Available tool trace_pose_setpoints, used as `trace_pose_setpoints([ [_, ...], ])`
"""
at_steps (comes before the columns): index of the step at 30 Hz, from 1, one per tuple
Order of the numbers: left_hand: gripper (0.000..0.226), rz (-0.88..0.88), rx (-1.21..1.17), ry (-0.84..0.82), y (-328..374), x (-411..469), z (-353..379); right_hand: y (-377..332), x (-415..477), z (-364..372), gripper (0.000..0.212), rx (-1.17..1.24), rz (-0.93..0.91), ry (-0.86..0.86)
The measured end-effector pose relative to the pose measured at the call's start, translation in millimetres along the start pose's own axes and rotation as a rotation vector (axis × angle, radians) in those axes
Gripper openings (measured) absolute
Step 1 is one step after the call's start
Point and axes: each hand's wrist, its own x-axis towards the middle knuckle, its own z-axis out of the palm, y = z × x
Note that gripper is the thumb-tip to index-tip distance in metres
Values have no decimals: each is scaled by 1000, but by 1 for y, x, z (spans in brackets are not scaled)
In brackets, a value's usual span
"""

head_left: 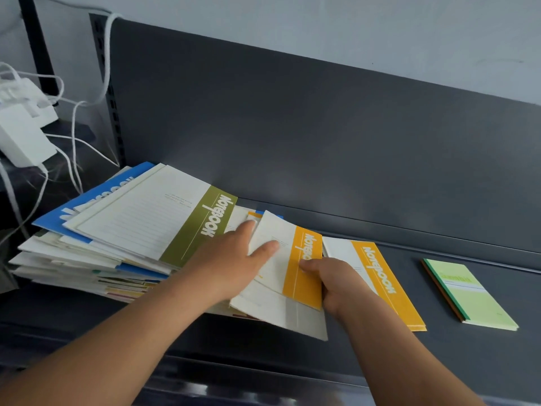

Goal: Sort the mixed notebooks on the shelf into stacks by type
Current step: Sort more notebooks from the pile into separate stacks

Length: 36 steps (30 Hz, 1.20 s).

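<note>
— So, what has the right hand [339, 285] got?

— An orange-banded notebook [303, 259]. The thumb lies on top of the orange band near its right edge. The other fingers are tucked out of sight beneath it, so the notebook is pinched between them.

— And the left hand [231, 259]?

— Flat. Its fingers [265, 248] are straight and spread, resting on the white part of that notebook's cover. They curl round nothing.

— Where does the notebook sit?

— Between the two hands, lying askew. Its far corner overlaps other covers behind the left fingers. Below both sets of fingers a white notebook [278, 315] shows underneath it.

— What lies to the right of the right fingers?

— Just beside them a second orange notebook [380, 285] lies flat on the dark shelf [439, 356], partly covered by the right hand. Further right, well apart, is a small stack with a green notebook [480, 300] on top.

— And to the left of the left fingers?

— The mixed pile [87, 259], loosely fanned. An olive-banded notebook [152, 218] lies on top, with a blue notebook [96, 197] peeking out under it. Beyond the pile are white power adapters [23, 136] and white cables [76, 133].
</note>
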Motion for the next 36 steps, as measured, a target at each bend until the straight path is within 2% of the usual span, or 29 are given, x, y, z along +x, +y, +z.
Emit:
trace_pose_setpoints([
  [4,53,-2,-80,135,0,3,-4,-4,0,-7,13,-30,-54,-29],
  [8,52,15,-108,204,8,7,3,-15,-1,-28,14,23,-157,-31],
  [12,47,-99,-485,131,25,21,15,-23,-1,-58,20,52,-212,-34],
  [15,14,-254,-789,66,40,32,30,-27,-2,-83,19,42,-233,-34],
  [17,8,-308,-874,22,52,37,41,-27,-2,-101,17,34,-223,-30],
  [20,23,-311,-902,-27,75,42,61,-28,3,-128,15,-5,-216,-8],
  [22,14,-271,-892,-48,92,44,73,-28,8,-145,14,-64,-227,26],
  [27,13,-296,-799,9,122,51,103,-31,30,-182,20,-365,-320,173],
  [30,12,-248,-445,37,124,59,126,-25,46,-192,20,-554,-362,236],
  [32,21,-232,-184,48,124,62,138,-15,54,-196,29,-690,-381,242],
  [36,42,-176,24,124,127,61,149,-3,59,-199,48,-801,-457,268],
])
